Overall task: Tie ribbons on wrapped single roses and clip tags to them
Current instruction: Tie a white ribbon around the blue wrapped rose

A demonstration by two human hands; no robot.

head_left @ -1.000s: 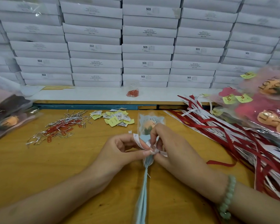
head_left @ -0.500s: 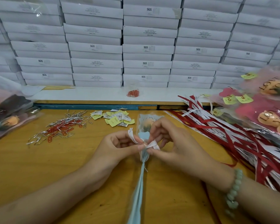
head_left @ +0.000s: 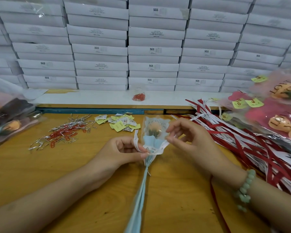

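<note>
Right now the wrapped rose (head_left: pixel 155 132) sits mid-worktop (head_left: pixel 40 174) between both hands, bloom pointing away, with "LOVE" printed on its clear sleeve. The left hand (head_left: pixel 123 152) pinches a white ribbon (head_left: pixel 158 150) at the neck of the wrap. The right hand (head_left: pixel 191 140) pinches the ribbon's other end beside the bloom. Behind, stacked white boxes (head_left: pixel 154 51) carry "SGS", plus small print too fine to read. Yellow and white tags (head_left: pixel 123 122) lie just beyond the rose, with paper clips (head_left: pixel 64 133) to their left. On the right, finished roses (head_left: pixel 282 91) read "LOVE YOU" over a heap of red and white ribbons (head_left: pixel 242 140).
</note>
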